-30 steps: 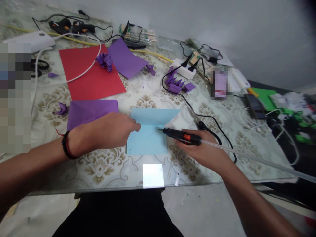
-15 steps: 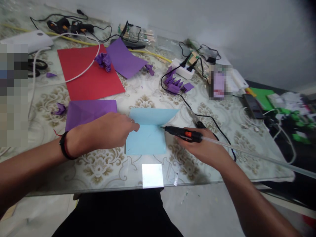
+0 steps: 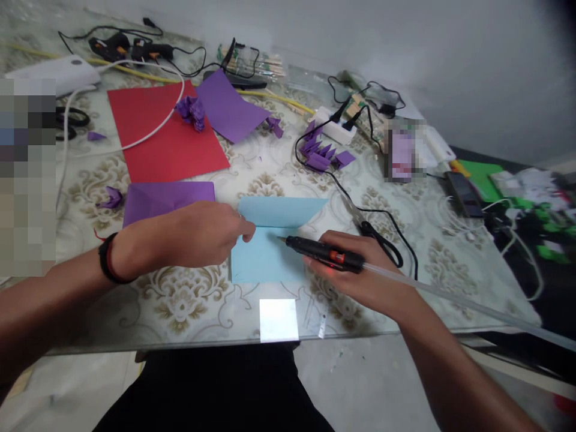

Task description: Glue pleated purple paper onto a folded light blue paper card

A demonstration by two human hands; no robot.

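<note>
A light blue folded paper (image 3: 267, 258) lies on the table in front of me, its upper flap raised along a crease. My left hand (image 3: 204, 234), fingers curled closed, grips the paper's left edge near the crease. In my right hand (image 3: 364, 270) is a black hot glue gun (image 3: 326, 253) with an orange switch and a small red light. Its tip hovers over the paper just below the crease; whether it touches cannot be made out. A long clear glue stick (image 3: 450, 294) sticks out of its back. Partly behind my left hand lies a purple folded paper (image 3: 168, 201).
Behind are a red sheet (image 3: 157, 144), a purple sheet (image 3: 229, 108) and folded purple pieces (image 3: 319, 156). Scissors (image 3: 382, 243) lie right of the glue gun. Cords run from a white power strip (image 3: 335, 126). Two more glue guns (image 3: 130, 48) rest at the back left.
The glue gun in my right hand has moved left and slightly down, its tip going from the crease's right part toward the middle. My left hand stays at the paper's edge.
</note>
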